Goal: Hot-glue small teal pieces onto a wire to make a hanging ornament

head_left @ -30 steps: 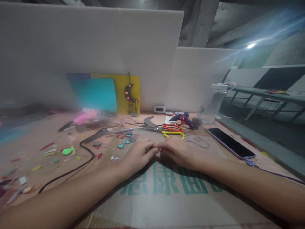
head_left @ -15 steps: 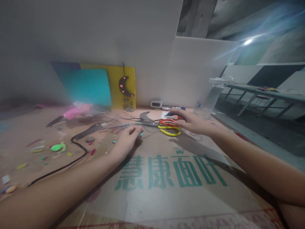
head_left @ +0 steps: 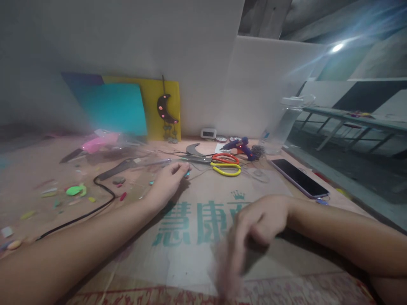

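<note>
My left hand (head_left: pixel 171 180) rests on the table left of centre, thumb and fingertips pinched on a small blue piece (head_left: pixel 187 173) that mostly hides behind them. My right hand (head_left: pixel 251 237) hangs over the near part of the printed board (head_left: pixel 197 271), fingers pointing down and blurred by motion, so their grip is unclear. Beyond the left hand lie scissors (head_left: pixel 226 170) with red and yellow handles. Behind these are a grey crescent (head_left: pixel 192 149) and a blue glue gun (head_left: pixel 241 147) with a lit red spot.
A phone (head_left: pixel 300 178) lies at the right, near a clear bottle (head_left: pixel 282 127). Coloured scraps, a green piece (head_left: pixel 74 190) and a black cord (head_left: pixel 79 218) cover the left. A crescent ornament (head_left: pixel 165 109) stands against a yellow board (head_left: pixel 151 101).
My right hand has moved from beside the scissors and glue gun down toward me, uncovering the glue gun and phone. My left hand stays pinched in nearly the same place.
</note>
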